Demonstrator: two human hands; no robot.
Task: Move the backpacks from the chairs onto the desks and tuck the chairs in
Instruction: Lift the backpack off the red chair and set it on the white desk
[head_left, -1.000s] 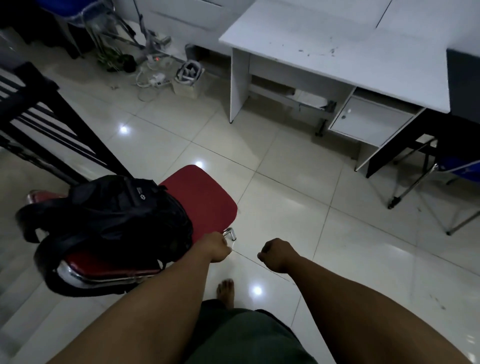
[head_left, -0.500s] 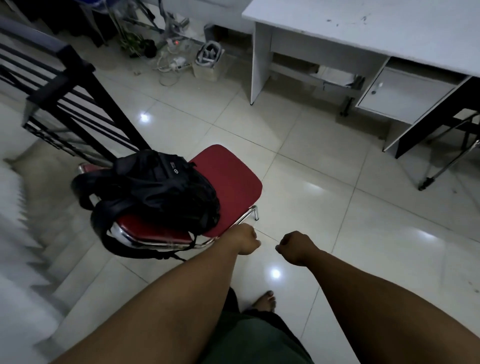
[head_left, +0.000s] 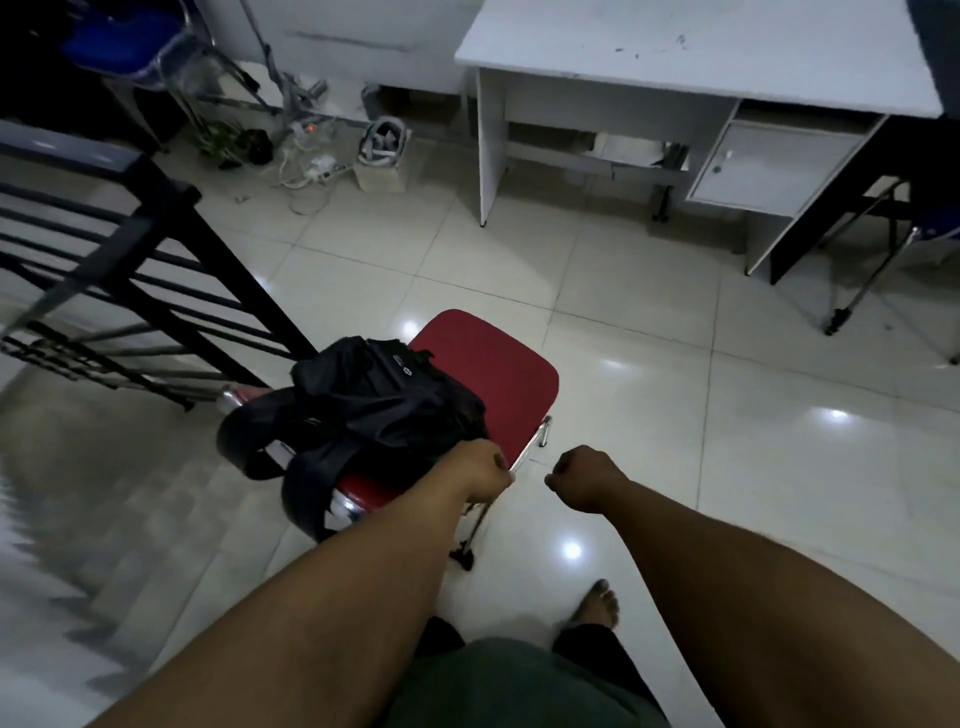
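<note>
Black backpack (head_left: 374, 410) lies on red chair (head_left: 488, 374), long axis running left-to-right across the seat. Left hand (head_left: 480, 470) fisted, touching the bag's near edge; grip contents unclear. Right hand (head_left: 584, 478) fisted, empty, farther off. White counter (head_left: 701, 57) well apart, ahead-right.

Between the red chair (head_left: 488, 374) and the white surface (head_left: 696, 52) you have open tiled floor (head_left: 675, 415). On your left the black railing (head_left: 156, 270) stands just beside the chair. The cables (head_left: 311, 171) and a small box (head_left: 382, 176) lie near the left leg of the surface. At far right a folding chair frame (head_left: 872, 270) blocks that side.
</note>
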